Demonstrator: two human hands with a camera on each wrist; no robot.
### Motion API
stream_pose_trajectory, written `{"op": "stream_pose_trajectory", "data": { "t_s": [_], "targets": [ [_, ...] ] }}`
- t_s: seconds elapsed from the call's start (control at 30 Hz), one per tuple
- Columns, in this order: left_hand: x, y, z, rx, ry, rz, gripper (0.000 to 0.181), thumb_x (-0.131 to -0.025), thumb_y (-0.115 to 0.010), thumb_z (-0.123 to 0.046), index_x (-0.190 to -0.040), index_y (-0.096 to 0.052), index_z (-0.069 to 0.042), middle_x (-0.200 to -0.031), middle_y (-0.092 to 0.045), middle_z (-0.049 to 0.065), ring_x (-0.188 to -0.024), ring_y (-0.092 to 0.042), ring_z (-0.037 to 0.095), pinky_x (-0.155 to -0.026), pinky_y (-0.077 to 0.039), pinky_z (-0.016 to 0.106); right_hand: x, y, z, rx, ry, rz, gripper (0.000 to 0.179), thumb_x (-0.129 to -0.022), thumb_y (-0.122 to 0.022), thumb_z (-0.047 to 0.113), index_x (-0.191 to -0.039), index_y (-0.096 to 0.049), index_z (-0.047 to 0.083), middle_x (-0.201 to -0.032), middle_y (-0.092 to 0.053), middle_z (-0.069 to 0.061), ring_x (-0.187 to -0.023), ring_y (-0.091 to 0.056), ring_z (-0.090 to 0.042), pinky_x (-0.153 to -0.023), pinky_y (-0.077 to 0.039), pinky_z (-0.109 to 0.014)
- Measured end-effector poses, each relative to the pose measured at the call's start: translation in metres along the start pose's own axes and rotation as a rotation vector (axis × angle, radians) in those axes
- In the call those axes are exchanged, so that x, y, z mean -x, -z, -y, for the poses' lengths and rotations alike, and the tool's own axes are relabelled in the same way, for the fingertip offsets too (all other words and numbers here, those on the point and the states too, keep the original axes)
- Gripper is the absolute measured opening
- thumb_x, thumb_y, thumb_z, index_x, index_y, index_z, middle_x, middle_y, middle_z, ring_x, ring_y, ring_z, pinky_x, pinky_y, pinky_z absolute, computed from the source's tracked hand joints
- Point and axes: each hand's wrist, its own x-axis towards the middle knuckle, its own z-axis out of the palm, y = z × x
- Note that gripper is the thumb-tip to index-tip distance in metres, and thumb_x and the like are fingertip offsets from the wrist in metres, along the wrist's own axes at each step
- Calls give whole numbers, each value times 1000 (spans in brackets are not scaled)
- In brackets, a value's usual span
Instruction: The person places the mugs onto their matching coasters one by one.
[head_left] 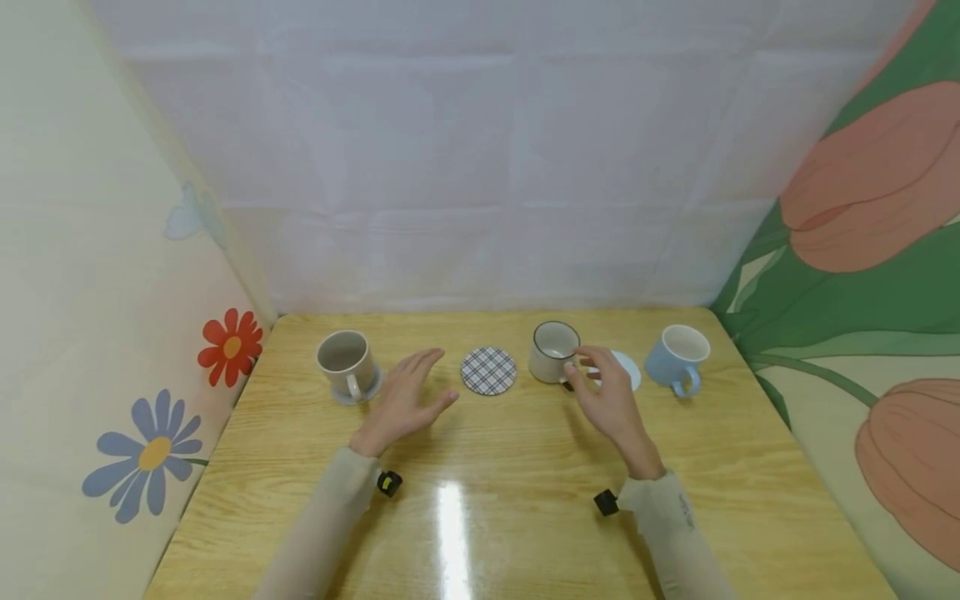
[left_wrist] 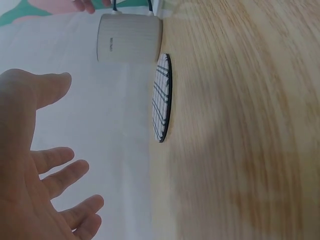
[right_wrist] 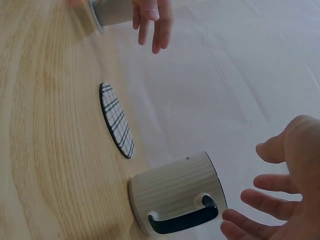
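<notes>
The beige ribbed mug with a dark rim (head_left: 550, 363) stands upright on the glossy wooden surface (head_left: 517, 467), long axis vertical, mouth up, just right of the round black-and-white plaid coaster (head_left: 488, 371). Its black handle (right_wrist: 185, 221) points near and right. The right hand (head_left: 609, 402) reaches far and left from the near right, thumb and fingers spread beside the mug; contact with the rim cannot be told. The left hand (head_left: 403, 398), also spread, hovers left of the coaster, fingers angled far and right.
</notes>
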Motion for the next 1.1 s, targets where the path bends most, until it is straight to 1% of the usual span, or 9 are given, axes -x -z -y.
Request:
{"op": "stream_pose_trajectory", "data": {
  "t_s": [0.2,0.37,0.47,0.57,0.83,1.1],
  "targets": [
    [-4,-5,-1,38,20,34,79,-100,-68,-54,-163,-44,-11,-167,-45,16,-155,-40,39,-127,-30,66,-1,1,-4,-15,-32,6,38,-102,-72,11,-135,-64,-8,-136,-65,-30,-118,-68,-52,-94,-60,-65],
    [-7,-10,-1,47,18,36,78,-101,-69,-53,-162,-44,-11,-167,-45,14,-155,-41,39,-127,-30,66,0,0,-7,-22,-61,18,41,-102,-73,10,-136,-63,-8,-136,-64,-31,-119,-67,-54,-96,-59,-66],
    [-8,-11,-1,45,18,43,79,-101,-69,-53,-162,-44,-11,-167,-45,14,-155,-40,39,-127,-30,66,1,0,-9,-14,-70,25,41,-102,-73,12,-137,-63,-7,-137,-64,-30,-119,-67,-53,-96,-60,-65],
    [-10,-13,-1,46,20,48,79,-101,-69,-52,-162,-44,-10,-167,-45,15,-155,-40,39,-127,-30,66,3,-1,-11,-1,-65,23,41,-103,-72,13,-138,-63,-6,-137,-64,-29,-118,-68,-52,-95,-60,-64],
    [-16,-18,2,25,8,27,77,-99,-72,-46,-160,-46,-7,-164,-48,17,-153,-43,40,-123,-34,68,9,-5,-15,8,-27,22,39,-104,-70,9,-137,-61,-9,-134,-64,-32,-115,-69,-52,-92,-60,-65],
    [-24,-24,6,9,8,47,79,-98,-74,-45,-160,-46,-4,-164,-48,20,-153,-43,42,-124,-34,68,13,-6,-17,16,-41,34,38,-106,-66,13,-138,-61,-8,-135,-63,-32,-115,-69,-52,-93,-60,-65]
  ]
}}
